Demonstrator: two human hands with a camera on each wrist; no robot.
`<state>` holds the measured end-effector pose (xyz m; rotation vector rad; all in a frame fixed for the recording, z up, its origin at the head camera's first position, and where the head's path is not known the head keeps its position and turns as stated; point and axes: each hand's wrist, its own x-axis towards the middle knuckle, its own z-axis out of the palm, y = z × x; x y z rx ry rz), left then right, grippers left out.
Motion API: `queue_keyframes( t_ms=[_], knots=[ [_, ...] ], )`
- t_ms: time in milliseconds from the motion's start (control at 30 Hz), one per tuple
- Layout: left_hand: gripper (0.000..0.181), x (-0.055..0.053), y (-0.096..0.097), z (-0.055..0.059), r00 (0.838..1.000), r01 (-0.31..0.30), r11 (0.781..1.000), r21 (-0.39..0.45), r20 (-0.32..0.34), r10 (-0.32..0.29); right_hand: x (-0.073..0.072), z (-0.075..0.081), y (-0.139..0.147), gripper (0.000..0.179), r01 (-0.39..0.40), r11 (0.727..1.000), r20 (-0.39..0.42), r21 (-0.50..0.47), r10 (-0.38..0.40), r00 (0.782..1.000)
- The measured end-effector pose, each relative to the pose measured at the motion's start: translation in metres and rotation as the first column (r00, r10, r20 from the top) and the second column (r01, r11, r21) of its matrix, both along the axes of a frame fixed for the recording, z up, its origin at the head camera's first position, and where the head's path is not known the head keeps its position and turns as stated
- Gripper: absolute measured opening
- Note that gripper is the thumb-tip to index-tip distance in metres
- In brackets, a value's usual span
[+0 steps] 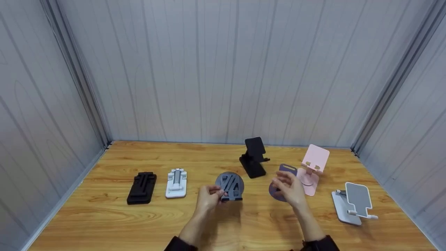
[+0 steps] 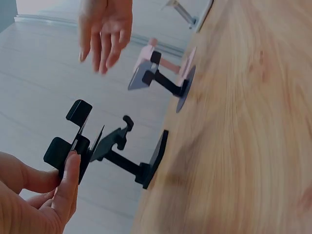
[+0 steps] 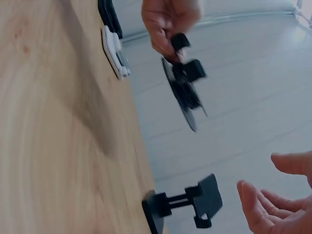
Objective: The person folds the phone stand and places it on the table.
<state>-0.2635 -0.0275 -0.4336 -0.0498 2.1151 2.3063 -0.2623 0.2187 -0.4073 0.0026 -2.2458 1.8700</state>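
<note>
My left hand (image 1: 208,199) pinches the edge of a dark grey folding phone stand (image 1: 231,186) with a round base. In the right wrist view this stand (image 3: 183,87) is folded nearly flat and held above the table. My right hand (image 1: 290,188) is in the air to its right, fingers parted and slightly bent, holding nothing; in the head view it overlaps a purple-grey phone stand (image 1: 287,168) with a round base. The left wrist view shows that purple-grey stand (image 2: 168,84) upright on the table, below and apart from the right hand (image 2: 108,34).
An unfolded black phone stand (image 1: 255,157) is at the back, with an unfolded pink stand (image 1: 315,158) to its right. A white-and-grey stand (image 1: 359,200) is at far right. Folded black (image 1: 141,188) and white (image 1: 176,183) stands lie left on the wooden table (image 1: 104,223).
</note>
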Motion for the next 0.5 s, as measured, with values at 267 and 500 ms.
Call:
queue_keyframes(
  t_ms=[267,500],
  knots=[
    [0.021,-0.020,-0.012,-0.010,0.997,-0.064,0.997,-0.049,0.039,0.066,-0.008,0.003,0.028,0.032,0.191,0.974,-0.163,0.124,-0.170,0.972],
    [0.023,-0.034,-0.019,-0.018,0.989,-0.114,0.990,-0.079,0.083,0.120,-0.016,-0.005,0.038,0.041,0.339,0.925,-0.150,0.170,-0.316,0.937]
  ],
)
